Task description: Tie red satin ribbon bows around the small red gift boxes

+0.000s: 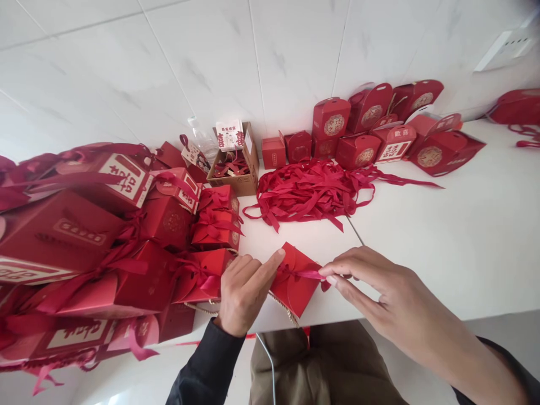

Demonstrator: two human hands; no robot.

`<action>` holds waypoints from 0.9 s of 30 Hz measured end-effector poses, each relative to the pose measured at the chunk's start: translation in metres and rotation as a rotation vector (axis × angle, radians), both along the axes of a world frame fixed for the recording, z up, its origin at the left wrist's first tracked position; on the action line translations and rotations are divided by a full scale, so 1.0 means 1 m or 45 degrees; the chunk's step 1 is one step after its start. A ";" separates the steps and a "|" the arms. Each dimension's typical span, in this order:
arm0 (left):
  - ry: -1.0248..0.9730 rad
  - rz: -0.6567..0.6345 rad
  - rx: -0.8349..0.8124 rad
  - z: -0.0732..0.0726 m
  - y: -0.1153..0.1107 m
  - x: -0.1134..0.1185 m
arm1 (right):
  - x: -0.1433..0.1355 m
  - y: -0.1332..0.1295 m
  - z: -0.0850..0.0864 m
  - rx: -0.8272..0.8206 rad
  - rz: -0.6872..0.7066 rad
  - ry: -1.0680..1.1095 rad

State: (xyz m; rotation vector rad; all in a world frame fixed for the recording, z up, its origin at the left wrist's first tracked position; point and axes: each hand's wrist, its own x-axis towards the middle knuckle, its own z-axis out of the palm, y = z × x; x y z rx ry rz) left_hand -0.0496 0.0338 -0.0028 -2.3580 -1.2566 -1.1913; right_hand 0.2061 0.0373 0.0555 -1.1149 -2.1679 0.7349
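A small red gift box [300, 297] with a twisted cord handle lies at the table's front edge between my hands. Across its top runs a dark pink ribbon [307, 274], knotted near the left side. My right hand [375, 281] pinches the ribbon's right end between thumb and fingertips, drawn out past the box. My left hand [248, 289] is closed at the box's left side, index finger and thumb near its corner. The ribbon runs in under those fingers, which partly hide where they grip it.
Many red boxes with bows [147, 275] are stacked at left. Behind the gift box lies a heap of loose ribbons [307, 191]. A cardboard carton [252, 163] and several red boxes [331, 124] stand along the tiled wall. A red bag [517, 107] lies at far right.
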 end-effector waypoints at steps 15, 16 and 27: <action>-0.676 0.178 -0.791 0.023 -0.043 0.041 | 0.003 0.007 0.007 0.064 -0.121 -0.021; -0.665 0.215 -0.730 0.026 -0.044 0.043 | 0.004 0.006 0.008 0.074 -0.106 -0.025; -0.882 -0.053 -0.957 0.046 -0.036 0.067 | -0.010 -0.010 0.012 -0.019 0.015 0.026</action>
